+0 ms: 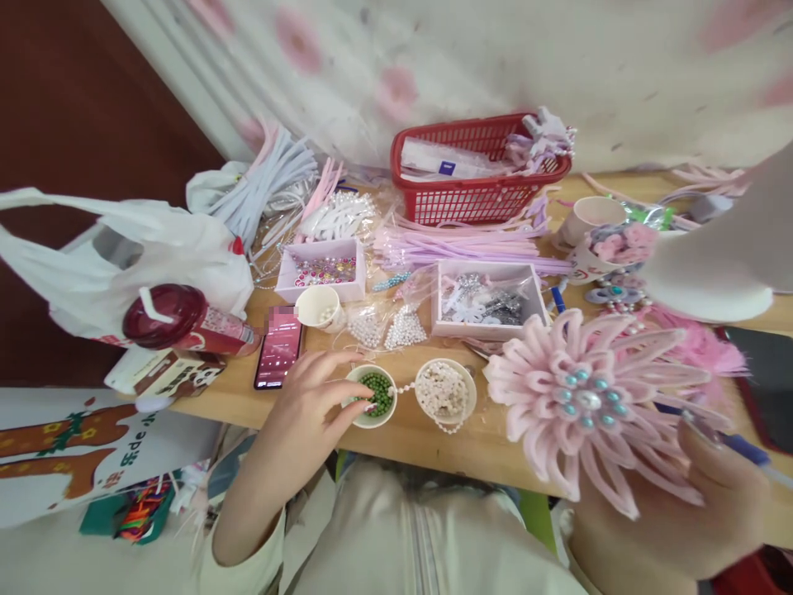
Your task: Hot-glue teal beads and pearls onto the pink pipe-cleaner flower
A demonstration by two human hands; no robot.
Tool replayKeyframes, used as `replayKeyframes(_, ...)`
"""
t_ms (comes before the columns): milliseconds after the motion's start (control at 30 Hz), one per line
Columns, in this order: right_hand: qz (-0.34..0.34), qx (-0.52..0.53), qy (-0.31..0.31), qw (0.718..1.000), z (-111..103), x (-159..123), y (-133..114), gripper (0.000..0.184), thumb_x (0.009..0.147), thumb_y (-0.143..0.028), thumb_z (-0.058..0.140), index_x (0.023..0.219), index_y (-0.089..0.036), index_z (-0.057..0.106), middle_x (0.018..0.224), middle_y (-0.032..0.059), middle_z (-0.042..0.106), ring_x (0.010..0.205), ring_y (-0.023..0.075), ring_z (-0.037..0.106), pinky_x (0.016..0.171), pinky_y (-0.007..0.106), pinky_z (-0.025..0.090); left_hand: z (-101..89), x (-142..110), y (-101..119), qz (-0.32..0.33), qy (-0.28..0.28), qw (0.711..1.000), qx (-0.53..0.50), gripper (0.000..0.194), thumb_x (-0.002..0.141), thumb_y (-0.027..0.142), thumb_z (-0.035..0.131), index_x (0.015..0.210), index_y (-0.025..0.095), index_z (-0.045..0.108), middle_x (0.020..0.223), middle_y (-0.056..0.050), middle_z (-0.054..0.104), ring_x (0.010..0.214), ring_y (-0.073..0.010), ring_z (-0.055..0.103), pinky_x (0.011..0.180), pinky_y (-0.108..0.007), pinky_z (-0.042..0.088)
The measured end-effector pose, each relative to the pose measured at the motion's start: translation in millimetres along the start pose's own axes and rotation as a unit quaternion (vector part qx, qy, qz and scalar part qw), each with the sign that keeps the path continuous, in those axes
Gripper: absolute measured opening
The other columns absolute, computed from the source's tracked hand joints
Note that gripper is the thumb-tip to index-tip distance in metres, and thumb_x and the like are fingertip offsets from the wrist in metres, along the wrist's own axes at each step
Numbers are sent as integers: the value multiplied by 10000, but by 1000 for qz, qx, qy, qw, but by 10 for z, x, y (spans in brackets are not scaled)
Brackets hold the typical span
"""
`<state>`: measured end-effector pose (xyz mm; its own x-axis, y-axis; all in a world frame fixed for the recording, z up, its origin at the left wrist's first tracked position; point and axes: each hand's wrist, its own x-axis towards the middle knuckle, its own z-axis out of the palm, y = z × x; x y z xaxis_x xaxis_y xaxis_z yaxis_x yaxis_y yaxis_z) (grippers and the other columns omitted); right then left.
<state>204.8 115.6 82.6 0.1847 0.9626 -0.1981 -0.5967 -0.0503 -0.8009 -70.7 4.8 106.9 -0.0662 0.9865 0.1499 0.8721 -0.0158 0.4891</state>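
My left hand (310,398) reaches into a small paper cup of green beads (379,395), thumb and index finger drawn together in a pinch; what sits between the tips is too small to make out. Beside it stands a second paper cup (472,405) filled with white beads, and a bead string hangs over its rim. On the right, my right hand (700,496) is closed around the underside of a large pink pipe-cleaner flower (545,372), raised above the table edge. Pale blue pearls ring a white pearl at the flower's centre. Most of my right fingers are hidden behind its petals.
Behind the cups are white boxes of beads (291,285) and silver parts (489,307), a phone (278,351), and a red basket (477,198). A lidded drink cup (216,326) lies tilted at left by a plastic bag (211,256). A white lamp-like shape (719,273) overhangs the right.
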Motion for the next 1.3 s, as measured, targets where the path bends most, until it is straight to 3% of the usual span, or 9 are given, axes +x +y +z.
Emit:
replayKeyframes(100, -14, 6, 70, 997, 160, -10, 0, 168, 578, -226, 743, 709, -313, 685, 654, -81, 707, 572, 164, 682, 599, 287, 621, 44, 20, 18, -6, -8, 1000, 15, 123, 924, 128, 701, 956, 202, 794, 1260, -135, 733, 1162, -365, 684, 971, -636, 560)
replayKeyframes(267, 14, 45, 110, 993, 193, -21, -34, 135, 600, -190, 686, 620, -280, 587, 477, -131, 528, 359, 91, 451, 399, 232, 476, 86, 240, 356, 33, 48, 998, -39, 118, 965, 113, 655, 970, 168, 759, 1027, -73, 741, 972, -237, 717, 872, -419, 590)
replayKeyframes(333, 2, 52, 98, 994, 151, -20, -44, 170, 603, -177, 682, 591, -263, 536, 436, -145, 446, 325, 73, 386, 365, 214, 425, 147, 356, 513, 59, -12, 998, -35, 116, 953, 97, 663, 1008, 156, 745, 1031, -64, 742, 958, -238, 724, 842, -398, 590)
replayKeyframes(500, -42, 6, 38, 998, 46, -14, -9, 108, 647, -230, 720, 732, -285, 682, 664, -60, 692, 603, 184, 697, 608, 315, 608, 324, 627, 739, 26, -223, 970, 88, 201, 925, 51, 565, 997, 177, 703, 1000, -57, 733, 897, -289, 739, 695, -390, 548)
replayKeyframes(633, -57, 5, 24, 998, -26, 14, 14, 111, 657, -238, 755, 755, -265, 709, 689, -55, 725, 594, 170, 708, 626, 293, 608, 412, 756, 773, 40, -251, 962, 103, 240, 858, 9, 495, 859, 181, 662, 846, -52, 709, 819, -278, 739, 673, -365, 504)
replayKeyframes(767, -45, 21, 42, 998, -54, 31, -16, 144, 604, -219, 757, 717, -287, 699, 647, -84, 722, 573, 164, 702, 581, 273, 595, 389, 791, 760, 46, -252, 961, 101, 234, 831, 25, 491, 894, 169, 664, 899, -78, 741, 850, -274, 746, 714, -359, 520)
replayKeyframes(967, 16, 18, 5, 1000, -62, 24, -46, 128, 614, -301, 813, 684, -286, 706, 648, -73, 736, 522, 170, 684, 561, 288, 581, 23, 703, 651, -25, -145, 987, -61, 182, 813, 108, 612, 936, 226, 678, 851, 32, 734, 668, -139, 660, 654, -269, 533)
replayKeyframes(1067, -3, 20, -8, 1000, -46, 27, -33, 120, 621, -284, 821, 645, -269, 704, 600, -65, 711, 512, 173, 686, 565, 285, 575, -134, 612, 561, -36, -72, 986, -146, 187, 799, 111, 613, 907, 251, 677, 784, 58, 690, 626, -100, 632, 593, -201, 526)
replayKeyframes(1300, 5, 34, 10, 999, -32, -11, 6, 144, 589, -232, 820, 698, -283, 742, 684, -95, 762, 581, 153, 717, 539, 259, 559, -262, 468, 458, -23, 89, 957, -274, 289, 790, 45, 642, 934, 294, 679, 983, 65, 762, 915, -104, 746, 794, -181, 600)
